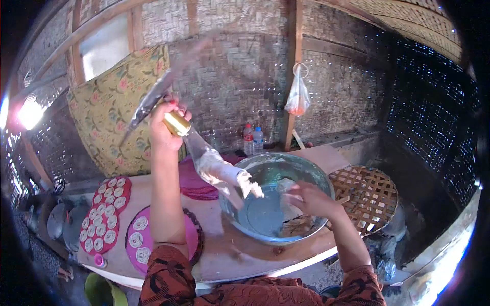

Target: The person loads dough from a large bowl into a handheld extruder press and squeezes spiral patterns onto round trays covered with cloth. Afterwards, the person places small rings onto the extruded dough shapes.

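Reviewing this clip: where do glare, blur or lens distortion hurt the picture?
Head view: strong fisheye bending with black corners; head view: glare at the left edge and lower right; head view: the right hand over the basin is blurred, and the dark strip by the left hand smears at its upper end; head view: a highlight on the gold piece.

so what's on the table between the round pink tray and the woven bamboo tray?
The wide basin, plus a strip of tabletop on the pink tray's side. Head view.

Basin [258,217] on table [219,260], rack [370,196] to its right, tray [190,233] of coils [136,239] to its left, two bottles [248,140] behind
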`<state>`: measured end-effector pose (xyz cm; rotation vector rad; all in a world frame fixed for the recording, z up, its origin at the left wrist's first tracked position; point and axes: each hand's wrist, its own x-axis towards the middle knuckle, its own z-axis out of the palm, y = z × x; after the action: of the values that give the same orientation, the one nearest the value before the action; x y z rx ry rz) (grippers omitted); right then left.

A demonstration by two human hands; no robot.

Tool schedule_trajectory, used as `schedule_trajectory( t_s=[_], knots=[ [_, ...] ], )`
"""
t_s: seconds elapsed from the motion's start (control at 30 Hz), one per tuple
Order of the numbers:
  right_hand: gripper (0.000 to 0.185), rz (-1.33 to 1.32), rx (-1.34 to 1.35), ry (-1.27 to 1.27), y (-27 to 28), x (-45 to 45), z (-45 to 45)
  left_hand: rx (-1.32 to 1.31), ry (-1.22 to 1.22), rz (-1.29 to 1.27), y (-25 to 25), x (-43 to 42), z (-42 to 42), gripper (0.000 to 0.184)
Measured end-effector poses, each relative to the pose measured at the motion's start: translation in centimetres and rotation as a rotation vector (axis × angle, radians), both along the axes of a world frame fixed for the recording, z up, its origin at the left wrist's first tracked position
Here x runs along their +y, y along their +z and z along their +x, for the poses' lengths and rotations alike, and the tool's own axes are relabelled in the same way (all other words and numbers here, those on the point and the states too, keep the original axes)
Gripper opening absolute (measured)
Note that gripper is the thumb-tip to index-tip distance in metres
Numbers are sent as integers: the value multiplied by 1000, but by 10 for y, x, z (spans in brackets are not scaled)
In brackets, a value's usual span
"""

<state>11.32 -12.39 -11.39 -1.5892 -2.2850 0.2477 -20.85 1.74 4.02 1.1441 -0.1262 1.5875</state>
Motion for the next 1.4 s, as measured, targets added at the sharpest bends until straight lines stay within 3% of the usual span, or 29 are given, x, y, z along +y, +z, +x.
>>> schedule_trajectory(
  t_s=[0.03,0.1,0.13,0.17,0.23,0.27,0.33,0.37,0.43,0.47,0.53,0.6,0.67,0.7,0.77,0.8,0.83,0.93,1.03,1.07,1.1,1.23,1.27,1.33,1.4],
  knots=[
    [57,-38,347,185,10,6,-22,-78,-131,7,-10,1,-8,9],
    [75,-612,1105,436,-2,15,-72,-205,-337,-138,-37,3,-16,13],
    [80,-861,1355,412,6,6,-102,-264,-373,-214,-51,3,-15,16],
    [85,-1117,1594,372,13,-5,-126,-302,-385,-263,-67,1,-14,17],
    [83,-1498,1712,373,-2,-6,-145,-325,-345,-357,-103,3,-14,15],
    [81,-1513,1782,469,-9,-7,-158,-331,-382,-458,-116,0,-20,13],
    [80,-1553,1834,555,-20,-9,-179,-105,-4,-549,-153,4,-44,9],
    [77,-1429,1879,411,-23,-9,-186,-43,166,-588,-179,8,-57,11],
    [74,-1318,1906,264,-28,-5,-202,513,816,-462,-245,14,-90,18],
    [73,-1128,1916,185,-31,-1,-210,510,824,-476,-278,13,-97,18],
    [72,-843,1849,61,-42,10,-232,419,587,-316,-336,6,-97,26],
    [73,-739,1801,-22,-56,17,-258,548,435,-297,-342,-13,-96,31],
    [71,-445,1718,-164,-64,20,-288,1630,868,-95,-278,-55,-105,38],
    [71,-453,1710,-164,-66,19,-298,1627,868,-107,-286,-54,-115,38],
    [65,-92,1468,-320,-72,16,-312,1112,659,-125,-300,-52,-141,43],
    [57,-80,1386,-319,-78,16,-307,902,553,-136,-301,-53,-156,43],
    [51,-25,1295,-114,-82,18,-299,896,556,-137,-325,-38,-171,43],
    [53,194,1031,-147,-89,27,-292,1135,527,-129,-292,-48,-218,38],
    [60,15,834,23,-36,12,-317,1489,549,-35,-253,-59,-244,33],
    [62,100,719,102,-35,13,-321,1540,598,38,-253,-60,-249,35],
    [64,120,653,131,-27,12,-328,1541,598,39,-261,-57,-257,35],
    [72,297,290,251,10,6,-354,948,118,-211,-305,-48,-283,34],
    [74,341,213,270,18,3,-360,929,24,-197,-309,-51,-289,33],
    [77,4,52,182,24,0,-371,1392,11,-151,-203,-98,-303,46],
    [77,-29,10,182,19,-2,-385,1354,-72,-119,-217,-98,-295,54]
  ],
)
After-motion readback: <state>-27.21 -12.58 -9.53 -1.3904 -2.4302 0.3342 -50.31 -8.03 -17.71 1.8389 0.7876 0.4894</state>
